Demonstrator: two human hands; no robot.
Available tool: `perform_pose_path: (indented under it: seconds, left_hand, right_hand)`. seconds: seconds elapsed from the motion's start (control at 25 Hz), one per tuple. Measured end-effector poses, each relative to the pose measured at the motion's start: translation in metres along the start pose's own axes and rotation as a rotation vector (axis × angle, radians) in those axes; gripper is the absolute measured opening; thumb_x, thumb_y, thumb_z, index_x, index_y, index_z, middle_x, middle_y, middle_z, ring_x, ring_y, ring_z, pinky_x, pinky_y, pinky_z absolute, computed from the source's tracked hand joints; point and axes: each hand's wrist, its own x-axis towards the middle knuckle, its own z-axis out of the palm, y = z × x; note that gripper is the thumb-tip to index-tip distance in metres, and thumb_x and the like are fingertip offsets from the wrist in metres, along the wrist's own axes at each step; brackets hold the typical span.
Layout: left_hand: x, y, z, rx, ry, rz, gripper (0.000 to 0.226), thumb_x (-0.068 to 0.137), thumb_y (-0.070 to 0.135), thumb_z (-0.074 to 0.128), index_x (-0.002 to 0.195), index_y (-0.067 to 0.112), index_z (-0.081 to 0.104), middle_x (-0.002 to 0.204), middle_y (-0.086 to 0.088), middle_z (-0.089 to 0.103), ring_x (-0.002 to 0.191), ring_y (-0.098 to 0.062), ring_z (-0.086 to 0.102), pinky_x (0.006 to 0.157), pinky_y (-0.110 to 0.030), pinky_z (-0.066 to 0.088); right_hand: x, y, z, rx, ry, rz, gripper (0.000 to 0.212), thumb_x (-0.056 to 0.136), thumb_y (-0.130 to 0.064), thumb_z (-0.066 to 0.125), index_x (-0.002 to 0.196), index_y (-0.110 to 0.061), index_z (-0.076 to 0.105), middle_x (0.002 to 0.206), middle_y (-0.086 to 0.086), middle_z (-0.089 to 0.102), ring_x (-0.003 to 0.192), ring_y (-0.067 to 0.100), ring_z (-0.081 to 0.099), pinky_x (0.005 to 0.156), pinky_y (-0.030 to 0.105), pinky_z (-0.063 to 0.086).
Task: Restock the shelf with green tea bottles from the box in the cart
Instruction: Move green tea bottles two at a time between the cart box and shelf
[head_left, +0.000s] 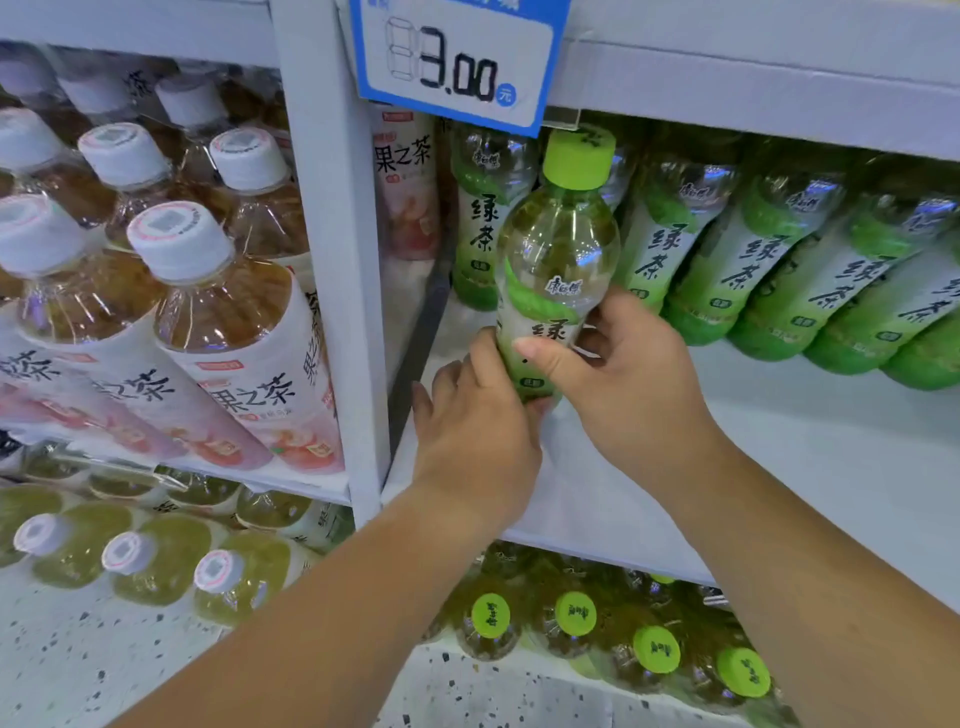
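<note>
Head view: my left hand (478, 415) and right hand (623, 384) both curl round the lower half of an upright green tea bottle (558, 249), at the shelf's (779, 457) left end (divider (332, 260) just beside). I judge it best to set it down squarely, label forward, against the rear row (727, 249).

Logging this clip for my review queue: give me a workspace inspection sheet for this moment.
Surface: white shelf, bare in front of the stocked row.
Job's things: green tea bottle, green cap, held at the shelf, base hidden by hands; row of green tea bottles at the back; box and cart not in view.
Clutter: nothing seen.
Grips: left hand and right hand both hold the bottle's lower part.
Cables: nothing seen.
Surroundings: price tag reading 3.00; white-capped tea bottles in the left bay; green-capped bottles below; speckled floor.
</note>
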Motion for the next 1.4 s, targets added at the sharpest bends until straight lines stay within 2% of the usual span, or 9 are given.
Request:
perform_pose_path:
  seconds: [0.16,0.24,0.44,0.64,0.84,1.0,1.16,1.32,1.4]
  left_hand:
    - [0.017,-0.012,-0.002,-0.085,0.072,-0.099,0.067,0.101,0.032,0.053,0.156,0.014,0.02,0.145,-0.013,0.045,0.135,-0.035,0.039,0.11,-0.05,0.033]
    - [0.023,-0.016,-0.001,-0.087,0.101,-0.134,0.061,0.103,0.033,0.049,0.154,0.013,0.024,0.145,-0.014,0.043,0.137,-0.035,0.037,0.111,-0.045,0.029]
    - [0.031,-0.028,0.001,-0.119,0.127,-0.201,0.058,0.104,0.043,0.047,0.149,0.011,0.034,0.146,-0.016,0.045,0.141,-0.033,0.036,0.116,-0.04,0.022]
    - [0.03,-0.031,0.006,-0.114,0.21,-0.196,0.058,0.102,0.047,0.047,0.149,0.013,0.037,0.145,-0.014,0.051,0.139,-0.033,0.041,0.118,-0.044,0.027]
    - [0.029,-0.032,0.008,-0.106,0.182,-0.207,0.064,0.101,0.05,0.044,0.151,0.011,0.033,0.15,-0.015,0.046,0.143,-0.033,0.039,0.119,-0.048,0.028]
    - [0.025,-0.031,0.003,-0.149,0.137,-0.17,0.064,0.099,0.038,0.057,0.15,0.008,0.032,0.154,-0.015,0.042,0.145,-0.031,0.036,0.122,-0.043,0.027]
    - [0.017,-0.03,-0.01,-0.232,0.02,-0.139,0.072,0.098,0.038,0.059,0.155,0.011,0.025,0.161,-0.013,0.032,0.15,-0.029,0.029,0.122,-0.045,0.026]
    - [-0.006,-0.023,-0.032,-0.43,-0.041,-0.132,0.056,0.102,0.037,0.054,0.152,0.017,0.037,0.149,-0.008,0.052,0.135,-0.026,0.049,0.112,-0.04,0.04]
    - [-0.017,-0.024,-0.044,-0.545,-0.117,-0.184,0.052,0.103,0.039,0.052,0.15,0.02,0.042,0.139,-0.004,0.059,0.123,-0.023,0.057,0.106,-0.036,0.045]
  right_hand:
    - [0.025,-0.003,0.03,-0.081,-0.009,-0.028,0.033,0.084,-0.023,0.081,0.112,-0.02,0.063,0.101,-0.014,0.073,0.096,0.0,0.07,0.082,0.019,0.056]
    - [0.034,-0.004,0.039,-0.118,0.004,-0.031,0.031,0.084,-0.024,0.081,0.108,-0.023,0.062,0.098,-0.013,0.072,0.093,0.002,0.07,0.081,0.021,0.057]
    - [0.045,-0.001,0.049,-0.138,0.046,0.002,0.036,0.083,-0.027,0.082,0.11,-0.007,0.068,0.097,0.002,0.076,0.089,0.017,0.073,0.081,0.042,0.06]
    - [0.048,0.0,0.056,-0.11,0.077,0.059,0.033,0.083,-0.024,0.082,0.11,-0.008,0.072,0.098,0.001,0.077,0.093,0.016,0.073,0.086,0.042,0.06]
    - [0.045,-0.005,0.055,-0.119,0.074,0.1,0.029,0.083,-0.022,0.082,0.107,-0.008,0.074,0.096,0.002,0.078,0.092,0.017,0.074,0.086,0.042,0.059]
    - [0.042,-0.013,0.056,-0.156,0.037,0.178,0.034,0.087,-0.028,0.078,0.117,-0.012,0.07,0.108,0.0,0.075,0.102,0.015,0.069,0.095,0.039,0.055]
    - [0.028,-0.016,0.046,-0.256,-0.028,0.392,0.053,0.091,-0.045,0.068,0.135,-0.017,0.06,0.124,-0.002,0.066,0.113,0.014,0.061,0.098,0.033,0.05]
    - [-0.009,-0.019,0.019,-0.132,0.073,0.547,0.046,0.095,-0.043,0.063,0.136,-0.022,0.059,0.122,-0.006,0.062,0.094,0.003,0.059,0.074,0.019,0.044]
    - [-0.033,-0.025,0.007,-0.107,0.114,0.612,0.041,0.095,-0.044,0.062,0.132,-0.026,0.061,0.125,-0.006,0.062,0.102,0.01,0.059,0.085,0.027,0.047]
